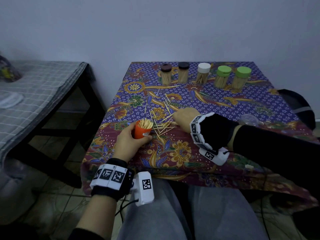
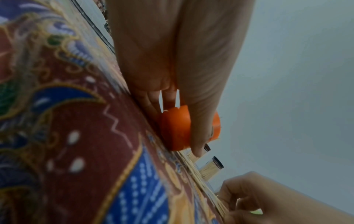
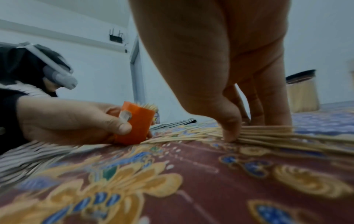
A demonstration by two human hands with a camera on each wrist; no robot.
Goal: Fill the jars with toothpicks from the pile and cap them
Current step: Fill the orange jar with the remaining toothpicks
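My left hand [image 1: 129,140] grips a small orange jar [image 1: 142,130], uncapped, tilted and packed with toothpicks, near the table's front left. The left wrist view shows the same jar [image 2: 176,128] low against the cloth, fingers curled round it. Loose toothpicks [image 1: 161,118] lie scattered to its right. My right hand [image 1: 186,120] reaches down onto them. In the right wrist view its thumb and fingers [image 3: 229,130] pinch a flat bundle of toothpicks [image 3: 268,133] against the cloth, with the orange jar [image 3: 136,124] a short way to the left.
Several capped jars full of toothpicks stand along the back: brown [image 1: 166,74], black [image 1: 183,72], white [image 1: 203,73], two green [image 1: 232,77]. A clear lid [image 1: 248,119] lies at the right. The floral tablecloth [image 1: 181,153] covers the table. A low bench [image 1: 43,87] stands to the left.
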